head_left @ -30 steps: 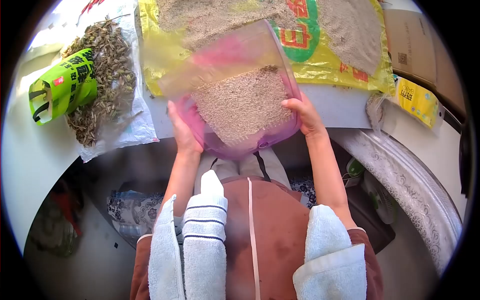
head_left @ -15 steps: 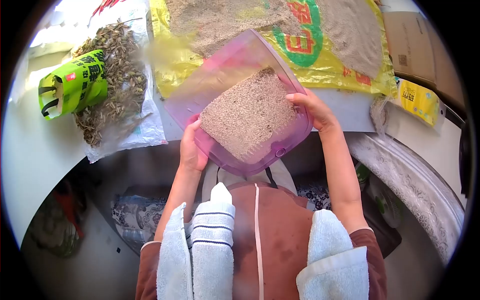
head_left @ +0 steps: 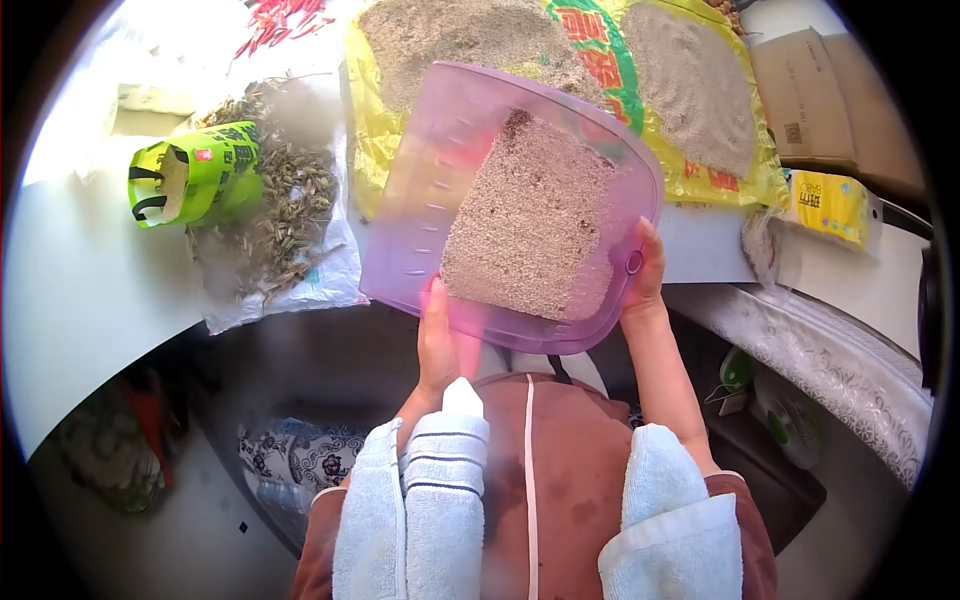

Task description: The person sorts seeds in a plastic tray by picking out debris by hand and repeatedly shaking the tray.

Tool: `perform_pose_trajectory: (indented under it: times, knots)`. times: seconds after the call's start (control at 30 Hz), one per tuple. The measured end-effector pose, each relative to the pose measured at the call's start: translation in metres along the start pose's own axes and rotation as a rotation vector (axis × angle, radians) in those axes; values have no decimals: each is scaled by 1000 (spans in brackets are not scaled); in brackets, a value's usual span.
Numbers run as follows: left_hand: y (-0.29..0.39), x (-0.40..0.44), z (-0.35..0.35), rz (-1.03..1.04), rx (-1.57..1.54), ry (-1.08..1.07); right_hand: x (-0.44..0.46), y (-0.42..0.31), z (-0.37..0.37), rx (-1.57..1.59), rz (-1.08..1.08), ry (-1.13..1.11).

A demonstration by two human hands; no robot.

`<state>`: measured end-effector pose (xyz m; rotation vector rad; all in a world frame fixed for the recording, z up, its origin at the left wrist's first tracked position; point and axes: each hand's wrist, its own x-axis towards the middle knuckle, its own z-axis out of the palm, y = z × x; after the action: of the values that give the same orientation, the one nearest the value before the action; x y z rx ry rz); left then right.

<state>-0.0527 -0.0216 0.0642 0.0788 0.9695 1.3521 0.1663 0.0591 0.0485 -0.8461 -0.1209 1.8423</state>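
Note:
A see-through purple plastic winnowing pan [head_left: 410, 225] is held up in front of me, tilted, over the table's near edge. Small beige seeds with dark specks [head_left: 530, 220] lie spread across its middle. My left hand [head_left: 438, 345] grips the lower left edge, thumb on top and fingers underneath, partly seen through the plastic. At the right side, beside the hanging hole, my right hand [head_left: 645, 270] is closed around the rim. Behind the pan lies a yellow printed sack [head_left: 660, 180] bearing more seeds [head_left: 690, 90].
On the left, dried pods [head_left: 295, 225] lie on a white sack [head_left: 345, 275] beside a green bag [head_left: 225, 170]. Red chillies [head_left: 280, 25] are at the back. A cardboard box [head_left: 805, 100] and a yellow tissue pack [head_left: 828, 205] stand on the right. A patterned cloth [head_left: 830, 360] hangs below.
The pan has turned clockwise and shifted right, its seeds spreading toward the right side. Both hands have moved with it, the right one lower along the rim. My view has shifted slightly.

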Motion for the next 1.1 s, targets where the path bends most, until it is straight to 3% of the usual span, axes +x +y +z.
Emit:
perform_pose_trajectory:
  times: [0.07,0.1,0.13,0.17,0.2,0.23,0.37,0.43,0.73,1.1]
  knots:
    - [21,-20,-21,-111,-296,-138,-3,-14,1,8,21,-52]
    - [42,-24,-39,-57,-174,-48,-4,-18,4,11,29,-74]
    - [66,-25,-48,145,167,201,-8,-24,12,-18,16,-42]
    - [89,-21,-63,403,453,320,-10,-29,14,-45,29,-37]
    - [111,-13,-64,645,668,375,-12,-34,12,-76,51,-25]
    - [127,-9,-48,753,817,349,-15,-38,13,-109,79,-18]
    - [145,26,36,951,1500,-348,-25,-37,38,-123,117,-67]
    - [134,51,58,1226,1616,-468,-31,-35,48,-130,146,-89]
    - [117,76,71,1322,1753,-483,-44,-29,64,-234,143,-63]
    - [114,80,72,1393,1788,-425,-51,-28,68,-143,142,-72]
